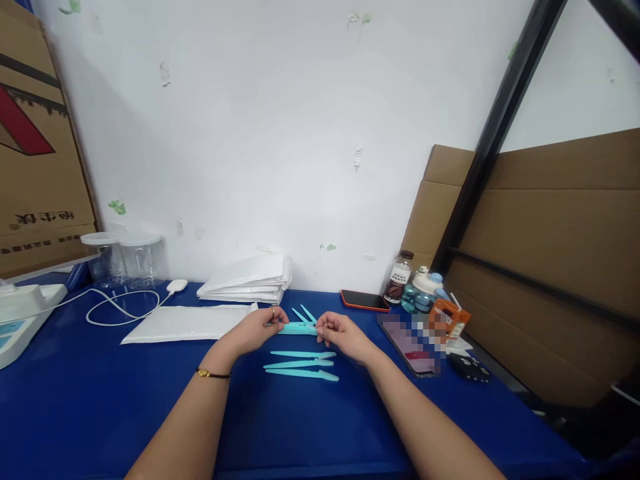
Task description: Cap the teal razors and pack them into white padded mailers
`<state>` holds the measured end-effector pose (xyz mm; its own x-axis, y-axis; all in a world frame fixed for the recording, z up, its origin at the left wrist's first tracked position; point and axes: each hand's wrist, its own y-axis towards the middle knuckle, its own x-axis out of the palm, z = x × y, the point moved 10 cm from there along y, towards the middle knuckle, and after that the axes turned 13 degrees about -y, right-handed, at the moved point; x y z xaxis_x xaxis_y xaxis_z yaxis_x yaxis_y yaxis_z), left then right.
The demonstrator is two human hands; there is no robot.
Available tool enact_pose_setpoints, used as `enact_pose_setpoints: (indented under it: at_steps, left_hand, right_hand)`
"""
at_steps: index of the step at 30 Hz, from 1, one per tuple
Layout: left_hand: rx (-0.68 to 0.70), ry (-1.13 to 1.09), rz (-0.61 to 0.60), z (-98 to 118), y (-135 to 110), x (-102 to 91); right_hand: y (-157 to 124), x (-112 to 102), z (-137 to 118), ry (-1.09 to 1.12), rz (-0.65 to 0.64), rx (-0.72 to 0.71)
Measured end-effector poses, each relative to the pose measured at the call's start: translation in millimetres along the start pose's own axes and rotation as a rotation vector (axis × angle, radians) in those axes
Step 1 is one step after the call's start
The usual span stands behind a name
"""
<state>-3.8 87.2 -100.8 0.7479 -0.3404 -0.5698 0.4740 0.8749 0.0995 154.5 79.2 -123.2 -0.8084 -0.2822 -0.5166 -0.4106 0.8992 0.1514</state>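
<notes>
Between my fingertips a turquoise eyebrow razor [299, 329] is held level, a little above the blue table [310, 427]. My left hand [260, 328] pinches its left end, and my right hand [344, 335] pinches the right end. Whether more than one razor is in this grip I cannot tell. Just behind it, two more turquoise razors [309, 314] lie slanted, their near ends hidden. Closer to me, three razors of the same kind [302, 375] lie side by side, roughly parallel, with their wider ends to the right.
A white packet [187, 325] lies left of my hands, with a stack of white packets [245, 279] behind. Clear jars [143, 260], a white cable [115, 307] and a scale [30, 320] stand left. At right are phones [365, 301], bottles [399, 277] and an orange carton [447, 319].
</notes>
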Motion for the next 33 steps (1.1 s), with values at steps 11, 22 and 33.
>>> enact_pose_setpoints:
  at_steps: [11,22,33]
  left_hand:
    - [-0.117,0.135,-0.178,-10.1,-2.1,36.3]
    - [0.041,0.247,0.070,6.4,6.6,19.1]
    - [0.181,0.573,0.149,35.3,1.8,18.0]
  right_hand:
    - [-4.8,-67.9,15.6,-0.594,0.317,0.026]
    - [4.7,-7.6,-7.9,-1.139,0.202,-0.083]
    - [-10.4,-51.0,-25.9,-0.727,0.350,-0.213]
